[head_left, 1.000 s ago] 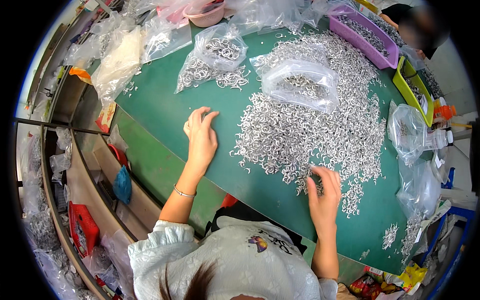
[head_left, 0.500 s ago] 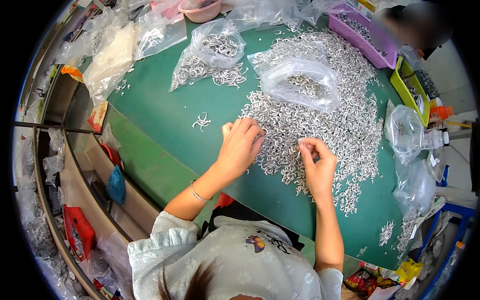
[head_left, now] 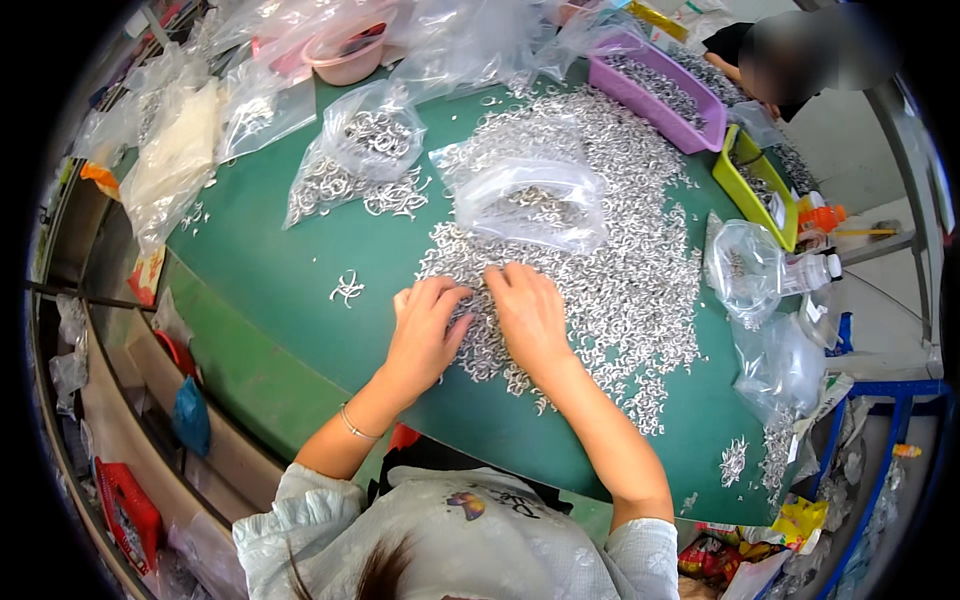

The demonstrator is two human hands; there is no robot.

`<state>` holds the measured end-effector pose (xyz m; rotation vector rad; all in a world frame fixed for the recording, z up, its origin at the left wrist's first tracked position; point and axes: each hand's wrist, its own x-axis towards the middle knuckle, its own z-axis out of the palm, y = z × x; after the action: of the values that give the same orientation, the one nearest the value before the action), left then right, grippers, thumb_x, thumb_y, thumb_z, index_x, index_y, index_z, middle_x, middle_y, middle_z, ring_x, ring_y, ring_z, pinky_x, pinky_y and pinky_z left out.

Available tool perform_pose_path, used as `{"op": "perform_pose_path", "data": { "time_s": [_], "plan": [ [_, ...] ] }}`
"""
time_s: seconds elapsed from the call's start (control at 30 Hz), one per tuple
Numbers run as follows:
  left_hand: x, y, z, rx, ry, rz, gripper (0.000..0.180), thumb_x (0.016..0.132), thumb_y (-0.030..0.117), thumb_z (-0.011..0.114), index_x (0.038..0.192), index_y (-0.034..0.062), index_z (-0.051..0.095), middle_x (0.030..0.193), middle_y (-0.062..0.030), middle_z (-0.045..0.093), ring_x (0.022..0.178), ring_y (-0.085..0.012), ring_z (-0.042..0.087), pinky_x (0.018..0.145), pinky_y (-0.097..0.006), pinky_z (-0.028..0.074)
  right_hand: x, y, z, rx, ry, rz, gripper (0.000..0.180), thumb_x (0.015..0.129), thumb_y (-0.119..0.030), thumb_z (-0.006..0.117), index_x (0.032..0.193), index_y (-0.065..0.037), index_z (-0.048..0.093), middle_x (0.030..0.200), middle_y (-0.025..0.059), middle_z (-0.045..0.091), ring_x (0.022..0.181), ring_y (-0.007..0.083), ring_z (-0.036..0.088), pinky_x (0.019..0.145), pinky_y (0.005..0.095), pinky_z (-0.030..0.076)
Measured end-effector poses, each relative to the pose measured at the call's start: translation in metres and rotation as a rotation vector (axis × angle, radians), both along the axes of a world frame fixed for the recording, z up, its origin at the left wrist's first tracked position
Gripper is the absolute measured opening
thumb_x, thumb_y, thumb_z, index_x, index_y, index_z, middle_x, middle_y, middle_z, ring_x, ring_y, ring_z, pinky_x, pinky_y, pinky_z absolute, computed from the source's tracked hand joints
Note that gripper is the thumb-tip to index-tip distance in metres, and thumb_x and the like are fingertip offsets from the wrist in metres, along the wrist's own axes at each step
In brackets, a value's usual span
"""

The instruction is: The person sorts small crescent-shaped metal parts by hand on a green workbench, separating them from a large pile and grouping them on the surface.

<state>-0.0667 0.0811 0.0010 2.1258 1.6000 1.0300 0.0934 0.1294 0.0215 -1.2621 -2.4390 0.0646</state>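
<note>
Nearest, a pale shirt [head_left: 380, 520] with ruffled sleeves is seen at the green table's [head_left: 270, 240] near edge. Near right, a small cluster [head_left: 733, 462] of silvery pieces is set apart from the main pile. A thin bracelet [head_left: 356, 424] is worn on the left wrist.

The left hand [head_left: 425, 330] is placed at the near-left edge of the pile of small curved metal pieces [head_left: 630, 290]. Its fingers are loosely bent, with the thumb held apart from the index finger; whether a piece is pinched cannot be told. Pieces are seen just beyond and to the right of its fingertips.

The right hand [head_left: 527, 312] is set just right of it, back up, fingers pointed to the far side and lowered onto the pile. Its thumb is hidden, so its grip cannot be told. It is bordered by pieces on the right and far sides; most of the pile is spread to its right and beyond.

Left of the left hand, a few loose pieces [head_left: 347, 289] are grouped on bare table. Beyond the hands, an open clear bag [head_left: 582, 205] is laid on the pile. Farther left, a bag of rings [head_left: 372, 145] is placed. Far right, a lime-green basket [head_left: 740, 195] and a purple basket [head_left: 708, 118] are lined up, both filled with parts. Far left, a pink bowl [head_left: 345, 70] is surrounded by plastic bags.
</note>
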Motion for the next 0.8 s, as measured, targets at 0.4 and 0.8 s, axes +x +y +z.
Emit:
{"op": "perform_pose_path", "data": {
  "time_s": [0.4,0.8],
  "plan": [
    [-0.002,0.001,-0.007,0.046,-0.051,-0.011,0.024,0.076,0.004,0.075,0.096,0.0078,0.063,0.101,-0.0043,0.058,0.097,-0.024,0.055,0.088,-0.037,0.036,0.016,0.003,-0.01,-0.118,0.294,-0.073,0.028,0.079,0.0,0.062,0.108,-0.004,0.063,0.092,0.0138,0.066,0.089,0.0317,0.065,0.07,0.042,0.053],
    [-0.007,-0.001,-0.003,0.083,-0.103,0.098,0.023,0.076,0.005,0.075,0.095,0.0086,0.061,0.099,-0.0046,0.057,0.096,-0.0236,0.056,0.088,-0.038,0.036,0.049,-0.008,-0.021,-0.519,0.786,-0.264,0.019,0.084,0.007,0.062,0.102,0.002,0.064,0.081,0.0039,0.06,0.065,0.0062,0.051,0.056,0.0208,0.045]
  ]
}}
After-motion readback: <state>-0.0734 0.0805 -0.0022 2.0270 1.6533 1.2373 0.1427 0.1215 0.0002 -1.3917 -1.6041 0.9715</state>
